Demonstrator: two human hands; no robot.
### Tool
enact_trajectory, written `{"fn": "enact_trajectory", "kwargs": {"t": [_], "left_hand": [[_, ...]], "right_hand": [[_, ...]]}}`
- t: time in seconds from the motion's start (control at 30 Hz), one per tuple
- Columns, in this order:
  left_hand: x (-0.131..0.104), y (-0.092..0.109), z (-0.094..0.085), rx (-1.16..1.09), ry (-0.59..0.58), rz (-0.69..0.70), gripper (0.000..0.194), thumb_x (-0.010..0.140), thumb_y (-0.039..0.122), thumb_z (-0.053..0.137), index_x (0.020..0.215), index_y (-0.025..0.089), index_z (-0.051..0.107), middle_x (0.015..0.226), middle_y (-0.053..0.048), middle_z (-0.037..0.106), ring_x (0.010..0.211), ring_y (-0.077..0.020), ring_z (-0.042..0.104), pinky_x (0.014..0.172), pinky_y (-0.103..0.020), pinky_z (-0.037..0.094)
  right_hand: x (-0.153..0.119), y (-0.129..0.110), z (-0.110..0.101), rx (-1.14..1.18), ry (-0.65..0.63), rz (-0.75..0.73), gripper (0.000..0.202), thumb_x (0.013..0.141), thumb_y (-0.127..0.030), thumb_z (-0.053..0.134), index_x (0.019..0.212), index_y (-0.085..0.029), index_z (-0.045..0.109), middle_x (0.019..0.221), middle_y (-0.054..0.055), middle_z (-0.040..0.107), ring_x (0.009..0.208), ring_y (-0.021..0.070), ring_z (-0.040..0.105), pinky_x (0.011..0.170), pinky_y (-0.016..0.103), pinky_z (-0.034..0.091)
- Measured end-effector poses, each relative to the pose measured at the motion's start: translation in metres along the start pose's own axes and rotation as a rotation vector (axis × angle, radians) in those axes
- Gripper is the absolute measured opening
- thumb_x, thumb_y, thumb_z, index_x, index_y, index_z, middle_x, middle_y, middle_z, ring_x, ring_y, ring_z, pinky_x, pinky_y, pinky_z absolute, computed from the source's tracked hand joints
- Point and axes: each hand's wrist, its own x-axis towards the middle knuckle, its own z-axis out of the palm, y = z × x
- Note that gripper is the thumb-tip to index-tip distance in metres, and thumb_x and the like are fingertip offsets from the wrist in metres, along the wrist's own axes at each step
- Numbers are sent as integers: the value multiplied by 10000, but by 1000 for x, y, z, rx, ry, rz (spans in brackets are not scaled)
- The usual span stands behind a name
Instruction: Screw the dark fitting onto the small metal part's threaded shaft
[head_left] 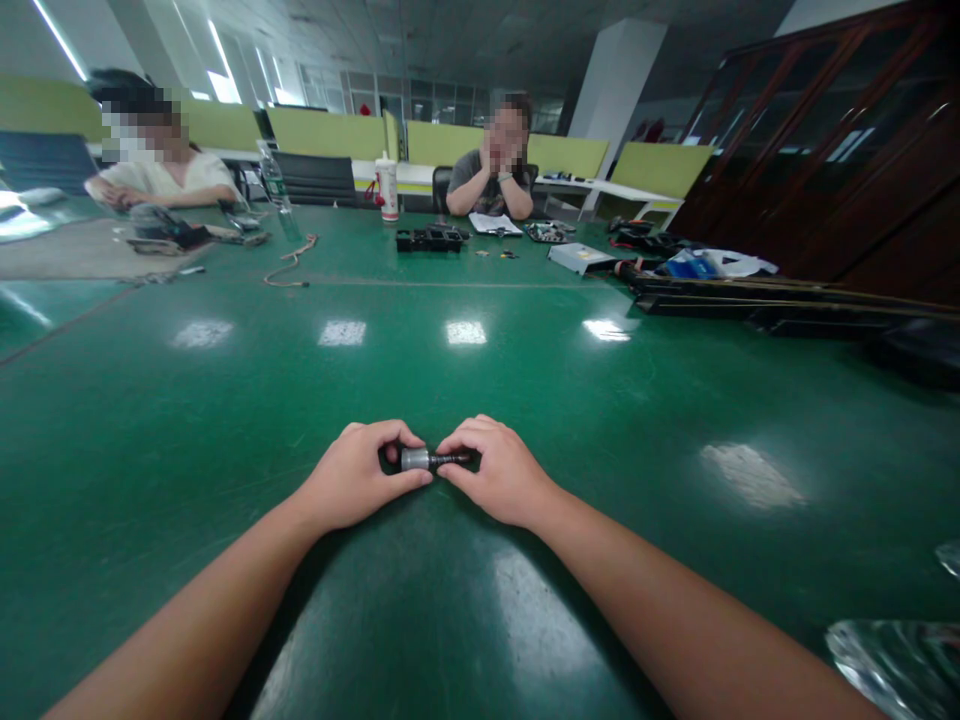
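A small silver metal cylinder with a thin dark ribbed shaft (415, 459) lies sideways between my hands, low over the green tabletop (465, 385). My left hand (352, 478) curls its thumb and fingers around the cylinder's left part. From the other side, my right hand (507, 470) pinches the dark shaft between thumb and fingers. Both sets of fingertips nearly meet where cylinder and shaft join. The shaft's right end is partly hidden by my right fingers. Whether the part touches the table I cannot tell.
Across the table sit two people, one left (165, 180) and one centre (491, 165). A white cup (388, 190), a clear bottle (274, 180), a black device (431, 239) and a cord (285, 268) stand or lie far back. Long black bars (720, 300) lie right.
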Motion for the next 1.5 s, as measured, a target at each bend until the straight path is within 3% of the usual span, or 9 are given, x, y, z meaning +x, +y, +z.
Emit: {"fn": "enact_trajectory", "kwargs": {"t": [0.23, 1.5], "left_hand": [[0, 0, 0, -5, 1, -8, 236, 770, 415, 725, 910, 227, 712, 783, 15, 702, 725, -171, 618, 661, -260, 428], [1, 1, 2, 8, 35, -28, 206, 811, 390, 682, 924, 217, 686, 774, 17, 661, 713, -171, 597, 656, -276, 420]], "right_hand": [[-1, 1, -1, 1, -2, -9, 164, 804, -155, 710, 955, -216, 726, 905, 23, 712, 863, 179, 576, 793, 328, 424], [0, 5, -2, -80, 68, 61, 151, 760, -140, 641, 873, -200, 722, 879, 32, 686, 867, 185, 594, 804, 323, 448]]}}
